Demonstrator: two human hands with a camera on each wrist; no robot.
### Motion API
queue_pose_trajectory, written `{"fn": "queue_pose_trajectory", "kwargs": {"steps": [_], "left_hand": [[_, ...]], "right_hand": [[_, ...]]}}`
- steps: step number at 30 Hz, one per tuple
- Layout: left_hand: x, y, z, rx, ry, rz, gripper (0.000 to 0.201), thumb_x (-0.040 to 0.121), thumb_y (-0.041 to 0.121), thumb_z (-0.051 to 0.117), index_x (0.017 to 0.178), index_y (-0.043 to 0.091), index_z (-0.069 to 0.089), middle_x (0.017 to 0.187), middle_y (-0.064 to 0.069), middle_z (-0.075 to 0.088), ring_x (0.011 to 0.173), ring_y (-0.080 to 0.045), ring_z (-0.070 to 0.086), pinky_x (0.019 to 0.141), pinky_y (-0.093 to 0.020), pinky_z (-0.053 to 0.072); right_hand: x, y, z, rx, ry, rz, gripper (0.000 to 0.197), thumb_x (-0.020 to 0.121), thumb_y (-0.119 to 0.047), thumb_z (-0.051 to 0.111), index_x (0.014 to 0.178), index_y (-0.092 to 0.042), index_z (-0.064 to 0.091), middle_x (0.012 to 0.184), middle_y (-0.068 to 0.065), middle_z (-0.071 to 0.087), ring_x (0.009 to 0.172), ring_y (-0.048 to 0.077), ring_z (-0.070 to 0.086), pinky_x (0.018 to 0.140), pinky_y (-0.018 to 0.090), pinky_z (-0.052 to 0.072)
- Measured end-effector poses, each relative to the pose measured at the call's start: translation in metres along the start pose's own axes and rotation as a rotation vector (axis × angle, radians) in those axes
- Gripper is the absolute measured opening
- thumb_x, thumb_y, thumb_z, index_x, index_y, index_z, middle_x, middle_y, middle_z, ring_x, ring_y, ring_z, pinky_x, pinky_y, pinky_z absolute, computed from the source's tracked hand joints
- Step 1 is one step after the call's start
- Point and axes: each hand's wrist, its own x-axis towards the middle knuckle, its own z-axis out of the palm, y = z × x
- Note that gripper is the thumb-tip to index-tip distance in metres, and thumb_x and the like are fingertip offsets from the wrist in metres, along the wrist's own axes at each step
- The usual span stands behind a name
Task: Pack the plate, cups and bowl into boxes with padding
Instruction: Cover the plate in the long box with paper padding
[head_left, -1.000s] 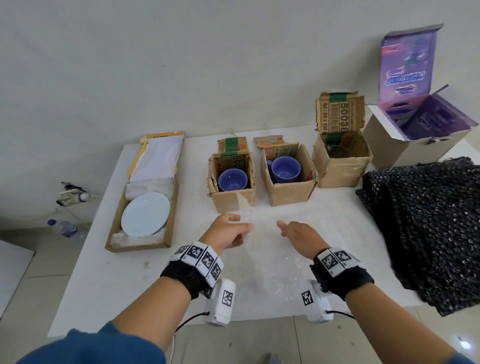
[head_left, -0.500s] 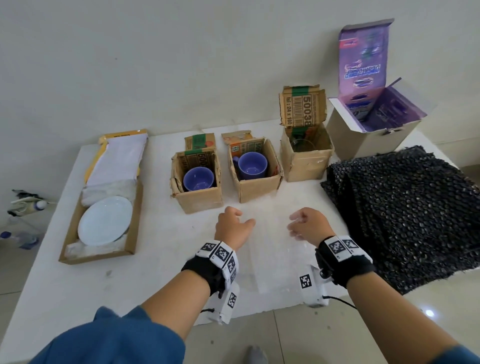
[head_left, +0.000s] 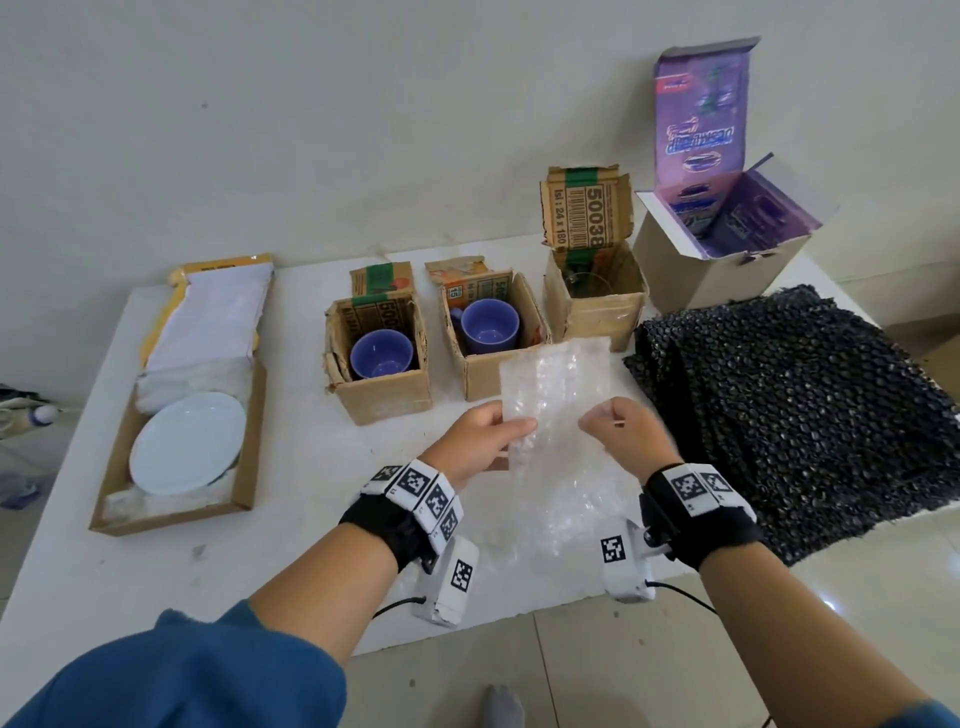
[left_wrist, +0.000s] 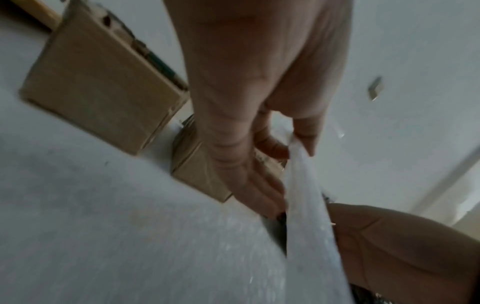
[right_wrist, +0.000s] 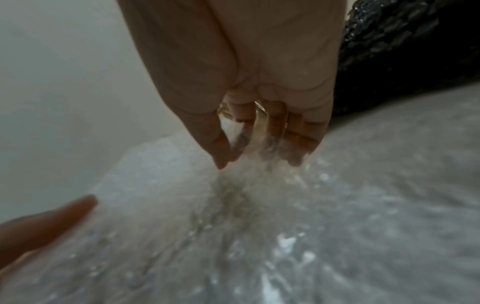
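Two purple cups (head_left: 382, 354) (head_left: 490, 326) sat in brown cardboard boxes (head_left: 382, 387) on a white counter (head_left: 291, 519), beside a pale blue-white plate (head_left: 188, 442) in a brown tray (head_left: 244, 457). A clear, bubble-patterned sheet (head_left: 556, 384) caught the light near a black bubble-textured wrap (head_left: 795, 410) and a purple-printed carton (head_left: 701, 119). Black wristbands (head_left: 701, 530) carried black-and-white square markers; a sleeve (head_left: 171, 670) was blue.

Counts, tabletop

2 purple cups (head_left: 383, 354) (head_left: 490, 326), one per small box; 1 white plate (head_left: 188, 442); 5 open boxes: 3 small brown (head_left: 385, 397) (head_left: 480, 371) (head_left: 597, 310), 1 flat (head_left: 249, 436), 1 purple-lined (head_left: 696, 270); 1 clear bubble wrap sheet (head_left: 558, 384) held up; 1 black bubble wrap pile (head_left: 795, 410); 2 hands (head_left: 480, 441) (head_left: 626, 436).
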Motion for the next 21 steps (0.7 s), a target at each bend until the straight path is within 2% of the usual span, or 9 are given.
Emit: {"fn": "queue_pose_trajectory", "kwargs": {"steps": [2,5,7,8,10,12,14,18,21], "left_hand": [[-0.016,0.019,-0.010,-0.030,-0.058,0.093,0.019,0.093,0.024,0.058,0.112,0.024,0.059,0.111,-0.002,0.069,0.103,-0.019,0.066,0.090,-0.036,0.054],[-0.033,0.043,-0.039,-0.051,-0.015,0.241,0.026,0.091,0.024,0.058,0.117,0.025,0.056,0.111,0.002,0.069,0.100,-0.014,0.067,0.087,-0.033,0.055],[-0.044,0.056,-0.064,-0.043,0.070,0.308,0.026,0.092,0.026,0.058,0.118,0.023,0.056,0.109,0.001,0.069,0.098,-0.013,0.068,0.085,-0.032,0.056],[-0.049,0.062,-0.078,-0.049,0.115,0.337,0.026,0.092,0.028,0.058,0.117,0.022,0.056,0.108,0.001,0.069,0.097,-0.013,0.068,0.084,-0.031,0.056],[-0.058,0.068,-0.109,-0.082,0.205,0.383,0.016,0.092,0.029,0.057,0.106,0.022,0.058,0.097,0.003,0.070,0.085,-0.010,0.070,0.071,-0.025,0.056],[-0.065,0.068,-0.144,-0.119,0.281,0.376,0.010,0.093,0.030,0.057,0.098,0.021,0.056,0.091,0.004,0.067,0.077,-0.009,0.068,0.063,-0.024,0.054],[-0.073,0.062,-0.179,-0.139,0.311,0.303,0.025,0.090,0.030,0.062,0.109,0.018,0.051,0.102,-0.004,0.067,0.087,-0.017,0.068,0.071,-0.035,0.057],[-0.093,0.035,-0.257,-0.122,0.371,0.221,0.049,0.084,0.012,0.070,0.123,0.013,0.041,0.104,-0.009,0.063,0.082,-0.018,0.066,0.067,-0.029,0.058],[-0.107,0.008,-0.315,-0.020,0.550,0.206,0.080,0.065,0.026,0.084,0.127,0.019,0.035,0.114,-0.013,0.059,0.097,-0.026,0.064,0.085,-0.043,0.055]], "right_hand": [[-0.004,-0.022,-0.004,0.044,-0.028,-0.038,0.024,0.083,-0.034,0.067,0.073,-0.019,0.051,0.081,-0.002,0.058,0.078,0.016,0.055,0.075,0.032,0.044],[-0.013,-0.065,0.002,0.236,-0.129,-0.057,0.047,0.076,-0.053,0.067,0.103,-0.017,0.052,0.103,0.002,0.060,0.098,0.020,0.060,0.091,0.041,0.048],[-0.019,-0.096,0.014,0.381,-0.173,-0.056,0.061,0.080,-0.047,0.067,0.124,-0.014,0.042,0.112,0.005,0.060,0.103,0.023,0.062,0.093,0.043,0.051],[-0.023,-0.112,0.022,0.427,-0.195,-0.077,0.059,0.082,-0.039,0.067,0.127,-0.014,0.038,0.113,0.006,0.061,0.102,0.023,0.064,0.091,0.043,0.053],[-0.025,-0.140,0.045,0.463,-0.208,-0.131,0.053,0.084,-0.025,0.068,0.126,-0.016,0.037,0.112,0.009,0.064,0.097,0.026,0.067,0.086,0.044,0.055],[-0.026,-0.169,0.074,0.427,-0.142,-0.169,0.047,0.084,-0.019,0.069,0.119,-0.019,0.039,0.108,0.013,0.066,0.090,0.027,0.069,0.081,0.044,0.056],[-0.026,-0.194,0.107,0.403,-0.073,-0.197,0.044,0.084,-0.015,0.068,0.115,-0.021,0.038,0.102,0.014,0.067,0.081,0.023,0.068,0.072,0.039,0.057],[-0.032,-0.243,0.184,0.362,-0.061,-0.250,0.041,0.087,-0.011,0.064,0.115,-0.017,0.035,0.086,0.009,0.063,0.058,0.008,0.062,0.049,0.020,0.051],[-0.035,-0.262,0.246,0.297,-0.177,-0.277,0.051,0.083,-0.004,0.065,0.116,-0.024,0.032,0.092,0.018,0.056,0.057,0.020,0.059,0.046,0.024,0.052]]}}
